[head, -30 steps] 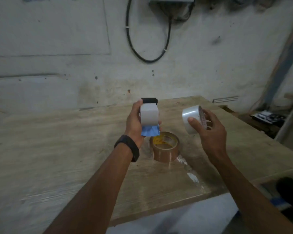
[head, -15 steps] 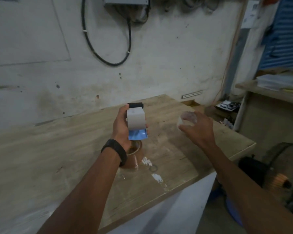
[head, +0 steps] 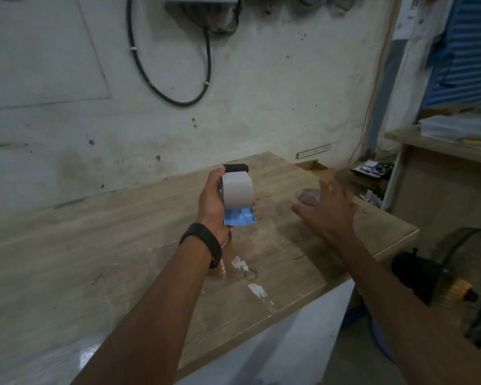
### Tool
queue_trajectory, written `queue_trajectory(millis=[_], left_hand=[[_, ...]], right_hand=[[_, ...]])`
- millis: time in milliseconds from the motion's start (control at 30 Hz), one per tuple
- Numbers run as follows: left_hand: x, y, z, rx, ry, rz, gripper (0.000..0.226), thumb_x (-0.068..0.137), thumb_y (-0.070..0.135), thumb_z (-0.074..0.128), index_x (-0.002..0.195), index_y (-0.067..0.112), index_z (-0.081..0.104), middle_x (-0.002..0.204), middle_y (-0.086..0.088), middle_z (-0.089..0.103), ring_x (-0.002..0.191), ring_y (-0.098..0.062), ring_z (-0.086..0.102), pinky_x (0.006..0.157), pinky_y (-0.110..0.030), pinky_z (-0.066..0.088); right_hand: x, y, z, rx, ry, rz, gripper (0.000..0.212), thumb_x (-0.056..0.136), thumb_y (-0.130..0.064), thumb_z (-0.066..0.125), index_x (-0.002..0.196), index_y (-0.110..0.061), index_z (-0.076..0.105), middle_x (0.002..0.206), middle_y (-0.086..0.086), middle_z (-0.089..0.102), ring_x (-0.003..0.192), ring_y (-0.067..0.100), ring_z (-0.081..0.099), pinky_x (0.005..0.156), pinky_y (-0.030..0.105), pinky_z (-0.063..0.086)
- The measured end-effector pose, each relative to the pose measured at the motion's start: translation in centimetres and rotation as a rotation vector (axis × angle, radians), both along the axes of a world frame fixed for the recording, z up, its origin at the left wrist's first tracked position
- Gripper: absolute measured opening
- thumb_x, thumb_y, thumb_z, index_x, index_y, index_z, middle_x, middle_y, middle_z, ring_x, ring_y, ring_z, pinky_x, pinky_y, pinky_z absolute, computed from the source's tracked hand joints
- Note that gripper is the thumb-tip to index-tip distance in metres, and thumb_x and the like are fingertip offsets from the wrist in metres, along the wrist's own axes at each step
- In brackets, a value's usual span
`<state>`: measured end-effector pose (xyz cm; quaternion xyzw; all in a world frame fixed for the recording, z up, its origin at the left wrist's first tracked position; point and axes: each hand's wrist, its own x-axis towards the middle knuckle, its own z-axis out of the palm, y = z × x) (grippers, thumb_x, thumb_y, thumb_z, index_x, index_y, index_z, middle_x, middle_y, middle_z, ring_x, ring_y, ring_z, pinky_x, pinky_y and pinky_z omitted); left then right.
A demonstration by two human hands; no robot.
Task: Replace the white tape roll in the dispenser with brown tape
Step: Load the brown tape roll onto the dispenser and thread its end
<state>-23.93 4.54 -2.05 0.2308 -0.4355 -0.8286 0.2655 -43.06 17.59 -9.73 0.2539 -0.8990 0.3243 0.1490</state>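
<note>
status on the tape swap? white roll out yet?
Done: white tape roll is out, lying on the wooden table, right hand open beside it. In hand: left hand holds the white-and-blue tape dispenser. Left: the brown tape roll, mostly hidden behind the left wrist, isn't loaded yet.

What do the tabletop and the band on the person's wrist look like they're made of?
The tabletop looks like wood or a wood-grain laminate: pale tan with streaky grain lines, scuffs and white paint flecks, and a dull sheen near the front edge. The wrist band looks like matte black rubber or silicone, smooth and snug on the left wrist, though the blur leaves that open.
</note>
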Motion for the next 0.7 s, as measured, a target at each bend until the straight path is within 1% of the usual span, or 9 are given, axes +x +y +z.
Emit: queue_trajectory(millis=[100, 167, 200, 267, 333, 400, 500, 600, 700], left_hand=[[1.1, -0.5, 0.4, 0.001, 0.021, -0.002, 0.068, 0.096, 0.049, 0.054, 0.139, -0.004, 0.053, 0.111, -0.023, 0.056, 0.088, -0.038, 0.056, 0.078, -0.049, 0.047], [2.3, -1.2, 0.5, -0.005, 0.033, -0.003, 0.066, 0.096, 0.051, 0.053, 0.132, -0.004, 0.057, 0.109, -0.024, 0.056, 0.077, -0.036, 0.059, 0.073, -0.046, 0.047], [2.9, -1.7, 0.5, -0.006, 0.038, 0.004, 0.063, 0.096, 0.051, 0.052, 0.128, -0.002, 0.059, 0.108, -0.023, 0.057, 0.075, -0.036, 0.059, 0.072, -0.045, 0.048], [4.3, -2.7, 0.3, -0.023, 0.03, 0.052, 0.063, 0.097, 0.05, 0.05, 0.129, -0.003, 0.058, 0.108, -0.023, 0.058, 0.077, -0.037, 0.059, 0.076, -0.048, 0.048], [6.0, -3.8, 0.1, -0.037, 0.021, 0.119, 0.066, 0.098, 0.05, 0.049, 0.138, -0.002, 0.055, 0.114, -0.024, 0.057, 0.084, -0.038, 0.058, 0.085, -0.051, 0.046], [7.9, -4.6, 0.0, -0.036, 0.028, 0.161, 0.066, 0.098, 0.05, 0.047, 0.139, -0.002, 0.054, 0.116, -0.023, 0.056, 0.081, -0.036, 0.058, 0.082, -0.048, 0.047], [10.4, -5.2, -0.3, -0.04, 0.021, 0.204, 0.066, 0.099, 0.049, 0.045, 0.138, -0.003, 0.055, 0.116, -0.024, 0.055, 0.078, -0.035, 0.058, 0.076, -0.045, 0.049], [12.2, -5.5, -1.2, -0.021, -0.018, 0.253, 0.066, 0.098, 0.051, 0.047, 0.137, -0.002, 0.056, 0.115, -0.025, 0.058, 0.078, -0.036, 0.06, 0.075, -0.046, 0.05], [13.0, -5.5, -1.8, 0.0, -0.024, 0.286, 0.063, 0.098, 0.05, 0.049, 0.137, 0.0, 0.057, 0.115, -0.024, 0.06, 0.087, -0.039, 0.06, 0.086, -0.053, 0.05]], right_hand=[[3.2, -0.5, 1.3, -0.33, 0.29, 0.153, 0.042, 0.085, -0.039, 0.066, 0.119, -0.017, 0.057, 0.118, 0.009, 0.061, 0.11, 0.029, 0.056, 0.09, 0.046, 0.049], [6.4, -1.5, 2.2, -0.396, 0.158, 0.35, 0.014, 0.088, -0.031, 0.066, 0.101, -0.025, 0.062, 0.093, -0.009, 0.064, 0.086, 0.013, 0.064, 0.071, 0.027, 0.053], [8.1, -2.3, 2.3, -0.348, 0.021, 0.446, 0.012, 0.089, -0.034, 0.068, 0.099, -0.031, 0.062, 0.091, -0.016, 0.063, 0.082, 0.005, 0.063, 0.066, 0.023, 0.051], [11.3, -3.7, 1.7, -0.237, -0.182, 0.614, 0.033, 0.084, -0.052, 0.069, 0.112, -0.037, 0.061, 0.106, -0.018, 0.063, 0.091, -0.003, 0.059, 0.07, 0.022, 0.048], [14.1, -5.1, 0.9, -0.143, -0.26, 0.703, 0.071, 0.072, -0.073, 0.065, 0.133, -0.038, 0.054, 0.128, -0.014, 0.06, 0.111, 0.004, 0.055, 0.089, 0.031, 0.049], [16.2, -6.5, 0.3, -0.028, -0.238, 0.703, 0.096, 0.062, -0.082, 0.065, 0.144, -0.036, 0.044, 0.141, -0.009, 0.056, 0.126, 0.014, 0.046, 0.101, 0.039, 0.041], [17.2, -7.7, 0.3, 0.102, -0.078, 0.625, 0.105, 0.058, -0.083, 0.065, 0.147, -0.031, 0.04, 0.147, -0.005, 0.051, 0.131, 0.023, 0.041, 0.104, 0.041, 0.036], [17.1, -8.0, 0.2, 0.126, -0.026, 0.61, 0.107, 0.061, -0.079, 0.068, 0.149, -0.025, 0.038, 0.151, 0.0, 0.047, 0.132, 0.027, 0.038, 0.106, 0.041, 0.036], [17.1, -8.2, 0.0, 0.132, -0.036, 0.602, 0.106, 0.065, -0.077, 0.068, 0.149, -0.02, 0.039, 0.15, 0.003, 0.048, 0.131, 0.027, 0.036, 0.103, 0.04, 0.038]])
